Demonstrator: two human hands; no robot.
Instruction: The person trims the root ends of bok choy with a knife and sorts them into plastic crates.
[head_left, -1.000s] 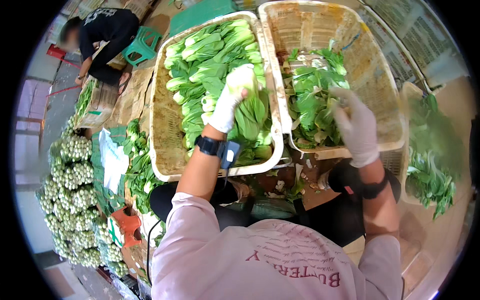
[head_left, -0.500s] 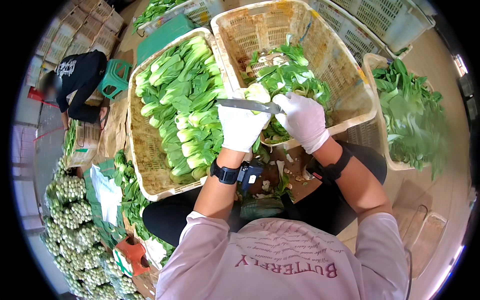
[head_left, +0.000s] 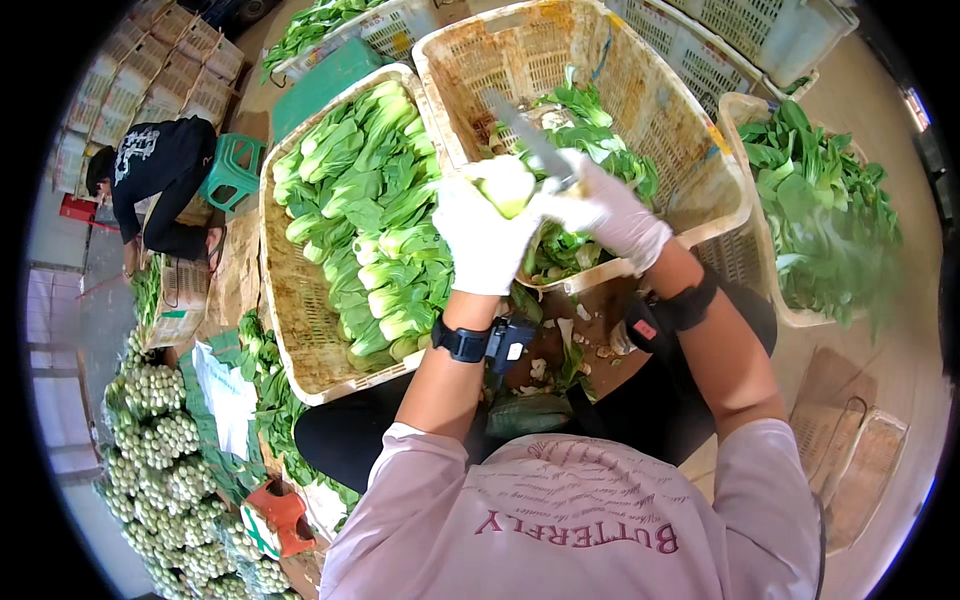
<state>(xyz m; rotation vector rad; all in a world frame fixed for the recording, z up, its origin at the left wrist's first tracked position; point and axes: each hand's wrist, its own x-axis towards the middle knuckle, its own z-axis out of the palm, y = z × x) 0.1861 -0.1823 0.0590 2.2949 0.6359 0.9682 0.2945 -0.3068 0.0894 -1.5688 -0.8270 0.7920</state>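
Note:
My left hand (head_left: 478, 232), in a white glove, is closed round a bok choy (head_left: 507, 186) with its pale base facing up. Also gloved, my right hand (head_left: 606, 208) grips a knife (head_left: 535, 140) whose blade slants up and to the left, apart from the vegetable's base. Both hands are over the near rim of a stained cream crate (head_left: 705, 222) with loose leaves and cut scraps (head_left: 590, 150) in it. Left of it, another crate (head_left: 290, 365) holds bok choy (head_left: 375, 220) laid in rows.
A crate of leafy greens (head_left: 815, 190) stands at the right. Cut scraps (head_left: 570, 350) litter the floor before me. At the left are bundled pale-stemmed vegetables (head_left: 165, 450), a red stool (head_left: 280, 515), a green stool (head_left: 232, 172) and a bending person (head_left: 165, 175).
The knife has swung from lying level across the bok choy's base to pointing up and away. My right hand has turned with it; the left still holds the bok choy.

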